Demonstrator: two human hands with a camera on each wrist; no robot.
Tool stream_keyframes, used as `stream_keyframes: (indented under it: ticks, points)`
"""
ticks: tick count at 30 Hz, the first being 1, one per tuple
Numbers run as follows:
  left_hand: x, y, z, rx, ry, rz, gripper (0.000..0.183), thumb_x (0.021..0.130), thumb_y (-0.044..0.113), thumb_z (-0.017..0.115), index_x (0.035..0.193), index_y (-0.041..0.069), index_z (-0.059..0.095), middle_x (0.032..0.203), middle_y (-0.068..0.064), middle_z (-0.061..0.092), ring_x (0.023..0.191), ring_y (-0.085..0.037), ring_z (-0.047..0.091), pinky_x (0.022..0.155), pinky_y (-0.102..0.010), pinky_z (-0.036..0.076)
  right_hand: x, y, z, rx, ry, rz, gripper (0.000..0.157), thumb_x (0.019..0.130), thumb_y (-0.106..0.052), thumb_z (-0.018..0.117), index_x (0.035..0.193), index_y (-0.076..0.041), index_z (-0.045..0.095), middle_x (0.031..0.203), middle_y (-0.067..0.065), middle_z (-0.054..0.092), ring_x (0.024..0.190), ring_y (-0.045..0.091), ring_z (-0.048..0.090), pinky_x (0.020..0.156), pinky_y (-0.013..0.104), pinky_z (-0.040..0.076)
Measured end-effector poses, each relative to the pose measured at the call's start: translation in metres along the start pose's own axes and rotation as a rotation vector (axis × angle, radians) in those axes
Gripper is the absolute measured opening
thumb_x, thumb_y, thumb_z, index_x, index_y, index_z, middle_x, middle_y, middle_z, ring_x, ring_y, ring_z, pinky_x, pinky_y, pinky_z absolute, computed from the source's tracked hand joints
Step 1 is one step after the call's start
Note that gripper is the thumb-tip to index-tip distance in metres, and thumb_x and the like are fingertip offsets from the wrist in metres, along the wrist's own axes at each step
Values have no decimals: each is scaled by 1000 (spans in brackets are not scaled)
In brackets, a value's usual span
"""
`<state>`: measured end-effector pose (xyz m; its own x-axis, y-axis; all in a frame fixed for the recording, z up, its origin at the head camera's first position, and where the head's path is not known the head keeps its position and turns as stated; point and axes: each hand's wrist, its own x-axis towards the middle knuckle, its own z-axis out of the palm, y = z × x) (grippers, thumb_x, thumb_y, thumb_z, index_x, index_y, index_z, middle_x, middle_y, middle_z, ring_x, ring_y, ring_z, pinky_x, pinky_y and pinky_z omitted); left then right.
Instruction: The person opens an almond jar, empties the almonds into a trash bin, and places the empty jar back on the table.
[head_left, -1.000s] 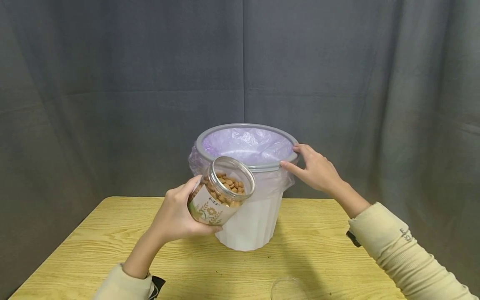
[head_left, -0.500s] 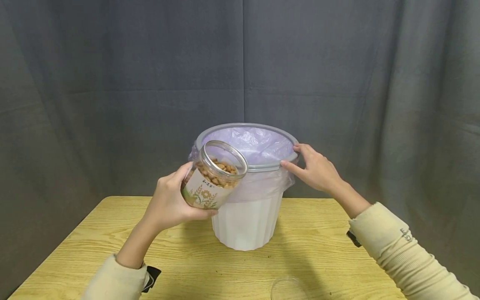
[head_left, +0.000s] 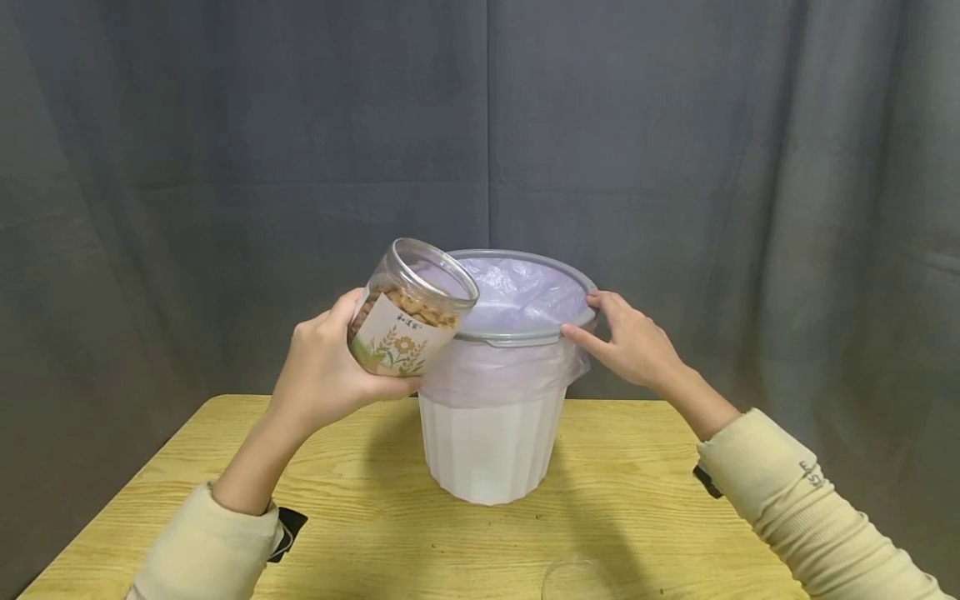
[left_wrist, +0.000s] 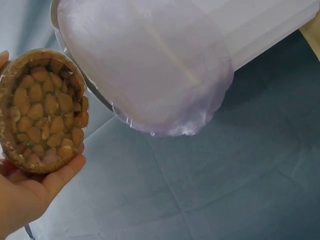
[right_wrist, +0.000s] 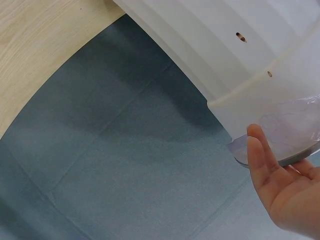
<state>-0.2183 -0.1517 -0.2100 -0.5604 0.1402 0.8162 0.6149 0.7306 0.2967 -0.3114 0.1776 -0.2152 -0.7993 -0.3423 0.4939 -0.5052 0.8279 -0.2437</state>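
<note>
In the head view, the left hand (head_left: 318, 367) grips a jar (head_left: 397, 342) of almonds (head_left: 425, 310), mouth tilted toward one o'clock, beside the bin's (head_left: 491, 450) nine o'clock side. Left wrist: jar at nine; tipping short could spill nuts outside. Right wrist: the right hand (right_wrist: 285, 185), at four, grips the rim (right_wrist: 295, 158); pulling might topple the bin.
</note>
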Motion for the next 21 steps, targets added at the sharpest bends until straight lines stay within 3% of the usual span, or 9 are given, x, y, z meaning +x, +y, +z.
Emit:
stream_keyframes:
  ticks: [10,21]
  points:
    - [20,4,-6,61,-41,-66,74,48,31,83,109,3,51,79,-6,58,68,-23,54,57,-36,43,2,0,0,-5,-4,4,71,86,-55,44,131,0,38,133,16,40,116,35,41,83,54,39]
    - [41,2,-15,127,-83,-49,72,49,31,82,106,0,49,81,-9,57,69,-25,53,57,-36,44,1,2,2,12,1,3,73,85,-55,44,132,1,36,132,16,40,117,35,40,85,54,37]
